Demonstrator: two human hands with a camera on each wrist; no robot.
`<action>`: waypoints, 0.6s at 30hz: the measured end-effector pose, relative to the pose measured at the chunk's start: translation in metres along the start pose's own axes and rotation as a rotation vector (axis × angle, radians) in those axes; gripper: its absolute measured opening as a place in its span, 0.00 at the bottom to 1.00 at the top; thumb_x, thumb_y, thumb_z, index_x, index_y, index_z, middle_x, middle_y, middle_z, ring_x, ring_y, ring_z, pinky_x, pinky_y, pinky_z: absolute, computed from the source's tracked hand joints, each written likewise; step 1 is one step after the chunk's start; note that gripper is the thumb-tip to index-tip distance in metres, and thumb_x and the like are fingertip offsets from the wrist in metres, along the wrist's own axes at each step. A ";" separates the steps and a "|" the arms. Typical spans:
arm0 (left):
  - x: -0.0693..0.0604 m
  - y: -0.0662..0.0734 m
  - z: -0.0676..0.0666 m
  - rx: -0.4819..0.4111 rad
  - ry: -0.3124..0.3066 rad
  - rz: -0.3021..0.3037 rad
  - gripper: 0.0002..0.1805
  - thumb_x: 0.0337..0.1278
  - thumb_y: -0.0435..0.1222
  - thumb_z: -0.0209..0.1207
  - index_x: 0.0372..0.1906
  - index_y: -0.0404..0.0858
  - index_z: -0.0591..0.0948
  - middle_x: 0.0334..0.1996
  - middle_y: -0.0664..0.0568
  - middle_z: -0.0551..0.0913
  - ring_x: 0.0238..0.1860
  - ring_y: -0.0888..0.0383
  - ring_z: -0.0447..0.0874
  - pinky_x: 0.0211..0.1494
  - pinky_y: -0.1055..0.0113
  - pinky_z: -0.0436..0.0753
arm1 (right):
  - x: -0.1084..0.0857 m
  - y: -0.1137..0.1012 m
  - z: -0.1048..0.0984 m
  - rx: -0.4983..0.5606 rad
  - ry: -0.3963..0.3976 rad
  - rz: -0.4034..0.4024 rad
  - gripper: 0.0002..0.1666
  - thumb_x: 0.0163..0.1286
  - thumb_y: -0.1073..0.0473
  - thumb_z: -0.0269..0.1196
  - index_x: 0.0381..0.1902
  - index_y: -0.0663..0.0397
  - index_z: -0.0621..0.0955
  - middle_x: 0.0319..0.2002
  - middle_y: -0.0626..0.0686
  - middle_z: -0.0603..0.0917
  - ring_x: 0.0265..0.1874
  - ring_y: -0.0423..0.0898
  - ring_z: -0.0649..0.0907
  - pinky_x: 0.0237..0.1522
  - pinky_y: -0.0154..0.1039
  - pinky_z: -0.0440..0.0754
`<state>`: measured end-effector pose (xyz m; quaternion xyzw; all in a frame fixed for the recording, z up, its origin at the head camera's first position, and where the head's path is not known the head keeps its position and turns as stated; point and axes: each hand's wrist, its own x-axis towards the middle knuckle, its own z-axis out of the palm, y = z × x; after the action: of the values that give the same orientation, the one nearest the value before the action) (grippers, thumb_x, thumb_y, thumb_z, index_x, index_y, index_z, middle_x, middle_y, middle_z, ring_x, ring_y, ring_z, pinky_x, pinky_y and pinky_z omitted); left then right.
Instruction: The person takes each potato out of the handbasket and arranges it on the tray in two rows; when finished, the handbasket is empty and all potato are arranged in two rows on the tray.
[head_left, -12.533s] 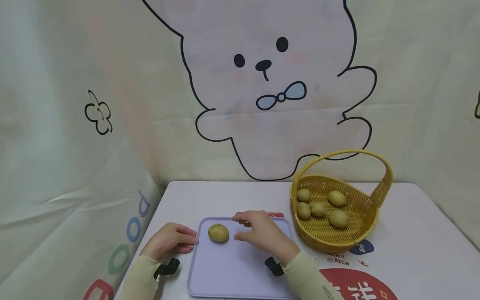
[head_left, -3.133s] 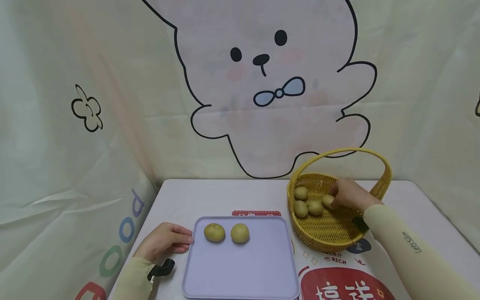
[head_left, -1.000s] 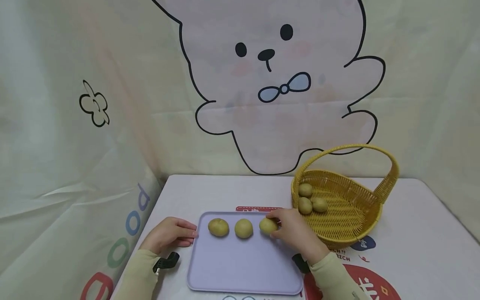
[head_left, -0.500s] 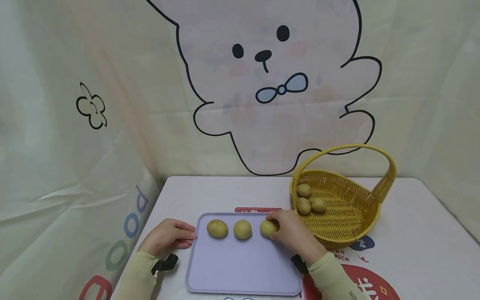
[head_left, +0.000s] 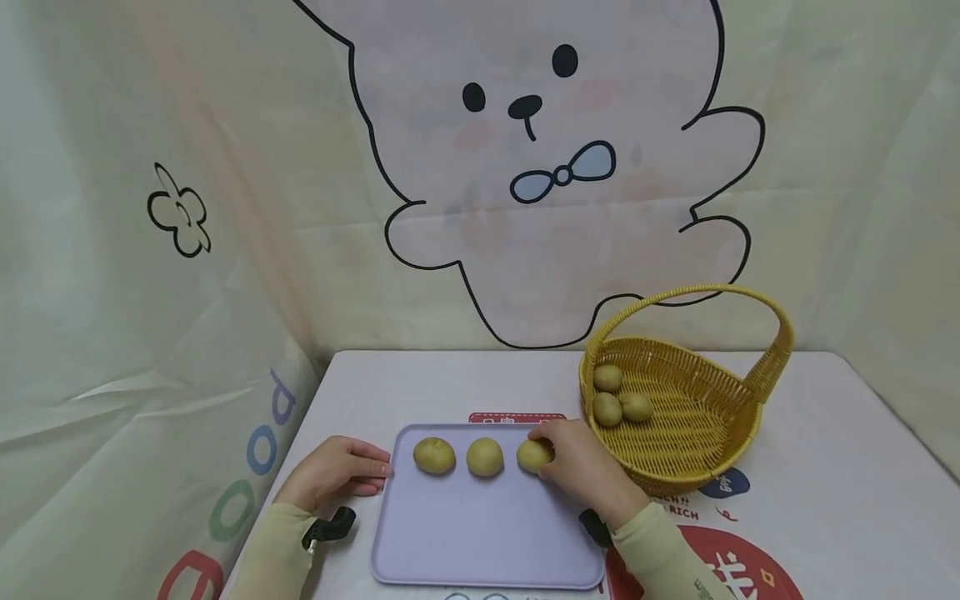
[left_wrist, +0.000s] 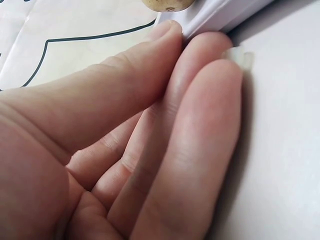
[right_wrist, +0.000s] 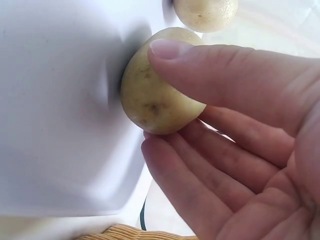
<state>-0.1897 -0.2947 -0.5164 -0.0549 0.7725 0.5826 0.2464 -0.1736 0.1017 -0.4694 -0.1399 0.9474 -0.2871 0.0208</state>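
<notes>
Three potatoes stand in a row along the far part of the lilac tray (head_left: 487, 533): a left one (head_left: 434, 456), a middle one (head_left: 485, 457) and a right one (head_left: 532, 457). My right hand (head_left: 588, 468) pinches the right potato between thumb and fingers; the right wrist view shows the thumb lying across this potato (right_wrist: 160, 100), which is against the tray surface. My left hand (head_left: 335, 475) touches the tray's left edge with its fingertips. In the left wrist view the thumb and fingers of this hand (left_wrist: 135, 120) meet at the tray's rim (left_wrist: 210, 17).
A yellow wicker basket (head_left: 690, 433) with a tall handle stands right of the tray, several potatoes (head_left: 637, 407) at its left side. Printed red and blue patterns mark the white table (head_left: 435, 383). Behind hangs a cloth with a bear drawing (head_left: 555, 250).
Since the oldest frame, two more potatoes have come onto the tray and the basket holds fewer. My right hand went from basket to tray with the latest one. Over the last second, hardly any motion shows.
</notes>
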 end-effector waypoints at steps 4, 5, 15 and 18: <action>0.000 0.000 0.000 0.001 -0.005 0.004 0.21 0.64 0.33 0.74 0.56 0.23 0.86 0.38 0.47 0.94 0.33 0.59 0.93 0.41 0.65 0.95 | 0.000 0.000 0.000 0.000 0.001 -0.004 0.24 0.51 0.75 0.80 0.47 0.57 0.91 0.45 0.53 0.93 0.48 0.49 0.89 0.55 0.51 0.89; 0.000 0.000 0.000 0.000 -0.003 0.002 0.21 0.64 0.33 0.74 0.56 0.24 0.86 0.37 0.47 0.94 0.33 0.59 0.93 0.41 0.65 0.95 | 0.000 0.000 0.000 0.000 0.002 -0.006 0.24 0.51 0.75 0.80 0.47 0.57 0.91 0.45 0.53 0.93 0.48 0.49 0.89 0.55 0.52 0.89; 0.001 0.000 0.000 0.002 -0.006 -0.004 0.20 0.63 0.33 0.75 0.55 0.25 0.87 0.37 0.48 0.94 0.33 0.59 0.93 0.41 0.66 0.94 | -0.001 -0.002 -0.001 0.011 0.008 -0.023 0.23 0.51 0.76 0.78 0.46 0.57 0.91 0.44 0.53 0.93 0.49 0.49 0.89 0.55 0.52 0.89; 0.000 0.000 0.000 0.005 -0.009 0.003 0.21 0.64 0.33 0.74 0.56 0.23 0.86 0.37 0.47 0.94 0.34 0.59 0.94 0.42 0.65 0.95 | -0.001 -0.002 -0.002 0.005 0.008 -0.022 0.22 0.51 0.75 0.79 0.46 0.58 0.91 0.44 0.53 0.93 0.49 0.50 0.89 0.55 0.52 0.89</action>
<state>-0.1900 -0.2943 -0.5163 -0.0504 0.7728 0.5815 0.2492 -0.1720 0.1013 -0.4671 -0.1493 0.9452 -0.2900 0.0140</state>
